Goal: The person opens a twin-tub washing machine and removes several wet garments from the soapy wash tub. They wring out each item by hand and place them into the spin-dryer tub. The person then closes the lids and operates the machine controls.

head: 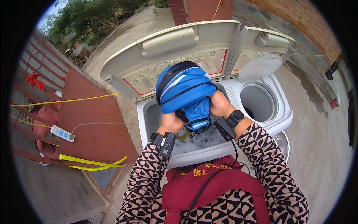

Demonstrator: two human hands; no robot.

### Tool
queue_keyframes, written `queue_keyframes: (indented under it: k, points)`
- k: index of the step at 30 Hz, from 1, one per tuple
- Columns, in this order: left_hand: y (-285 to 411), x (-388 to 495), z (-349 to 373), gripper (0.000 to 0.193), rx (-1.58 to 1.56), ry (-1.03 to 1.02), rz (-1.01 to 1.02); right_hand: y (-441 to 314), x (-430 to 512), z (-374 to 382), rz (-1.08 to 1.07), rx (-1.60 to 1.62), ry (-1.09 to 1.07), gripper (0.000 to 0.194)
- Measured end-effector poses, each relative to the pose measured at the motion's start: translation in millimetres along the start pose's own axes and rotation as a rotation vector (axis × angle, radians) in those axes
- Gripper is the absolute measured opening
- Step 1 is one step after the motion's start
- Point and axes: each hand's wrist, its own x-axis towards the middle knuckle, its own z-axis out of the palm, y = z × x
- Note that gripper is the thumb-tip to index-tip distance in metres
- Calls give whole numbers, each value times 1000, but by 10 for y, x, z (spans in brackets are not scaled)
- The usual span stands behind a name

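Between both hands, above the wash tub [148, 123] of a twin-tub washing machine, is a bunched blue garment [187, 89] with black and white stripes. My left hand [172, 123] grips its lower left side. On the right side, my right hand [219, 103] holds the cloth near a hanging end with striped ribbing. Most fingers of both hands are hidden by the garment. Below it, suds and grey water [181, 145] show in the tub, with dark and yellowish cloth partly visible. Each wrist wears a strapped black device.
The wash lid [179, 47] and spin lid [263, 42] stand raised behind. A translucent inner cover [260, 67] tilts up over the spin tub [258, 100]. A metal basin [284, 142] sits at the right. Leftward are a red metal gate [92, 123], a power strip [63, 133] and yellow cable [67, 100].
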Motion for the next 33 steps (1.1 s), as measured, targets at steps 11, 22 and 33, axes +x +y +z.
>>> queue_keyframes:
  k: [11, 22, 33]
  points:
    - [329, -45, 505, 45, 48, 184, 88, 613, -11, -643, 469, -53, 574, 85]
    - [506, -162, -28, 46, 172, 163, 78, -53, -201, -139, 124, 68, -99, 81]
    - [264, -145, -94, 53, 191, 139, 28, 207, -131, 125, -161, -123, 235, 29]
